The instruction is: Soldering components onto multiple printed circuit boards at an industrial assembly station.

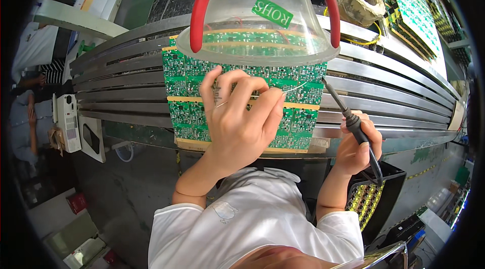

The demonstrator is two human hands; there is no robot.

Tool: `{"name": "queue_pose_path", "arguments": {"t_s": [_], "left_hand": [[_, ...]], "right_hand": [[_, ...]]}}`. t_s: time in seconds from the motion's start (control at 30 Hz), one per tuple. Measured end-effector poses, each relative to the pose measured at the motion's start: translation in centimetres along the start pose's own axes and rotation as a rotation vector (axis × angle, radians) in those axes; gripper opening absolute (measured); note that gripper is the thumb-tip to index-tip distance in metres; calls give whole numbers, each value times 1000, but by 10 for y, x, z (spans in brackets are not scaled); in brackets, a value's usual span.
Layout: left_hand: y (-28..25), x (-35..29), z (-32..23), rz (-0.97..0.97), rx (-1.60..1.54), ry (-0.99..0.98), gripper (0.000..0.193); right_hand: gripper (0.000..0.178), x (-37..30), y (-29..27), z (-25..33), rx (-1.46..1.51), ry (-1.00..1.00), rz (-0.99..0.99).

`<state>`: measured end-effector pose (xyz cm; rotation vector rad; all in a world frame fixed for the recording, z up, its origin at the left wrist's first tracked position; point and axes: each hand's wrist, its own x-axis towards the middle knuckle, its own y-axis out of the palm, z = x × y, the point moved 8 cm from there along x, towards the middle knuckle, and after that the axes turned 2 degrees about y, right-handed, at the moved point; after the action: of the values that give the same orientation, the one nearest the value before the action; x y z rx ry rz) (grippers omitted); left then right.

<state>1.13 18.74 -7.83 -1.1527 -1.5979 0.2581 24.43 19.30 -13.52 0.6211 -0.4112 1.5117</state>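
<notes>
The green circuit boards (298,128) lie on gray bars (121,82). Over the boards, the left hand (243,117) is half curled — thumb and finger pinch a thin wire (295,88). Right of the boards, the right hand (359,143) wraps around a soldering iron (355,126) — its tip is near their edge.

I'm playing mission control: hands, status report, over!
Left hand pinching solder wire above green circuit boards. Right hand gripping soldering iron. Clear hood overhangs boards' far end.
</notes>
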Motion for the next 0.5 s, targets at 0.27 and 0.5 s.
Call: {"name": "queue_pose_path", "arguments": {"t_s": [0.27, 0.5], "left_hand": [[9, 15, -11, -26, -7, 21, 18], [9, 15, -8, -78, -14, 30, 19]], "right_hand": [[38, -4, -21, -11, 91, 85, -89], [38, -1, -22, -8, 81, 62, -97]]}}
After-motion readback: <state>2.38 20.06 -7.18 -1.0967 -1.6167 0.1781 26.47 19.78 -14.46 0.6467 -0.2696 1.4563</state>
